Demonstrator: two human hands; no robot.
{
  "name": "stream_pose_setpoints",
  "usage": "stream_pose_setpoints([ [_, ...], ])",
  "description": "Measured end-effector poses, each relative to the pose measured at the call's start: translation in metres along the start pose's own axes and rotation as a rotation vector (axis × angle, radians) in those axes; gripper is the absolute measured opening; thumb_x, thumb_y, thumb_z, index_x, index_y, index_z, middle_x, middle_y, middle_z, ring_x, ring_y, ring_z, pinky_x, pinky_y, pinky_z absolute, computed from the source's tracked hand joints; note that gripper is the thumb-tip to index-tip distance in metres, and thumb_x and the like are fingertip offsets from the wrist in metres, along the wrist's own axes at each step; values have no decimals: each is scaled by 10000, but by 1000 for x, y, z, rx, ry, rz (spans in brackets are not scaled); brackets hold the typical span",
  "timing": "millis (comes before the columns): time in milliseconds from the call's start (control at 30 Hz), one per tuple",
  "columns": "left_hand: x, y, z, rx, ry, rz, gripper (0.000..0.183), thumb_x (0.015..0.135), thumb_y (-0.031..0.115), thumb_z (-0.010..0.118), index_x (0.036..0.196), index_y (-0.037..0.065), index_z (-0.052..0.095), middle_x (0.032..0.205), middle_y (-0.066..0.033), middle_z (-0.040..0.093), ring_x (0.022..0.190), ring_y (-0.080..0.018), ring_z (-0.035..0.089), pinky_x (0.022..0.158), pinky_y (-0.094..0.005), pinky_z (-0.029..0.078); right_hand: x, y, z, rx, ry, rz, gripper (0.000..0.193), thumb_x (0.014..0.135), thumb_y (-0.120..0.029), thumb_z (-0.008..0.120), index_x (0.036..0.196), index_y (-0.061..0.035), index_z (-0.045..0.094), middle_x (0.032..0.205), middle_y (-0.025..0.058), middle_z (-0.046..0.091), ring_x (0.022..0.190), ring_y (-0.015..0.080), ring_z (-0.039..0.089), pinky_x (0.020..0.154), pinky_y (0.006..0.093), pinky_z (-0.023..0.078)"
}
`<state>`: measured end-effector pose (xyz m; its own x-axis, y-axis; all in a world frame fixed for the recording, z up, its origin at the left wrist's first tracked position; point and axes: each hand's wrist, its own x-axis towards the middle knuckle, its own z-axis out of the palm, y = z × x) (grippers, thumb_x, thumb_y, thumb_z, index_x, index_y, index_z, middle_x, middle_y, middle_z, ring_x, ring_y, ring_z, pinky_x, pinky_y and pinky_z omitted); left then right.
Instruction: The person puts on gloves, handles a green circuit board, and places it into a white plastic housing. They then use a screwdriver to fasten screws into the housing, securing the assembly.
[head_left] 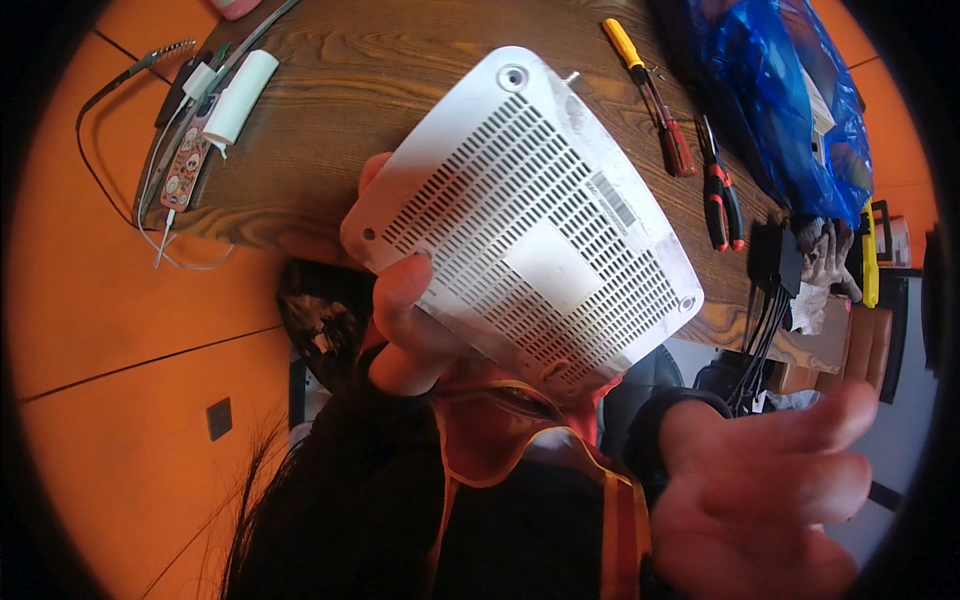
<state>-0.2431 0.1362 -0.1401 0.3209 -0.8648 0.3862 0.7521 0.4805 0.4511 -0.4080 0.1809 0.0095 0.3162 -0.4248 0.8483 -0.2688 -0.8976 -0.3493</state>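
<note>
Two hands: my left hand grips the router's lower-left corner; right hand, fingers spread, empty, hangs below its right corner.

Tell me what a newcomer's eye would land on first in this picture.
First, the white vented box filling the centre, held up underside-out by the left hand at its lower left corner. Next, the right hand, open and empty at the lower right. Behind them, a wooden table carries a yellow-handled screwdriver, red pliers and a blue plastic bag at the upper right.
</note>
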Motion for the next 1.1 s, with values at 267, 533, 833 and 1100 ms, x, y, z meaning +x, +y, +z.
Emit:
stream_pose_setpoints([
  [267,1,-4,-20,316,152,374,439,955,341,356,1265,35,418,1236,-165,491,1031,-267,546,885,-431,470,-3,56,40,-178,198,521,504,824,-145,619,1229,-50,335,1209,177,458,1051,260,498,884,397,417],
  [533,2,16,-31,170,240,25,537,918,432,373,1288,48,432,1244,-138,516,1123,-290,508,960,-425,404,-62,94,60,1010,92,1060,677,900,-22,542,1443,0,137,1217,178,558,1071,199,577,923,324,447],
  [833,15,63,-48,392,83,-396,548,936,372,478,1273,-57,425,1203,-154,548,1072,-253,546,925,-386,444,-49,130,26,1002,-51,971,624,907,5,509,1439,22,182,1256,167,532,1096,188,554,932,300,434],
  [1100,26,43,-24,390,212,-564,381,930,206,525,1176,-80,476,1082,-131,608,937,-172,605,808,-278,494,-55,150,31,643,-135,990,539,906,-153,582,1357,38,356,1200,120,568,1109,157,523,954,290,392],
])
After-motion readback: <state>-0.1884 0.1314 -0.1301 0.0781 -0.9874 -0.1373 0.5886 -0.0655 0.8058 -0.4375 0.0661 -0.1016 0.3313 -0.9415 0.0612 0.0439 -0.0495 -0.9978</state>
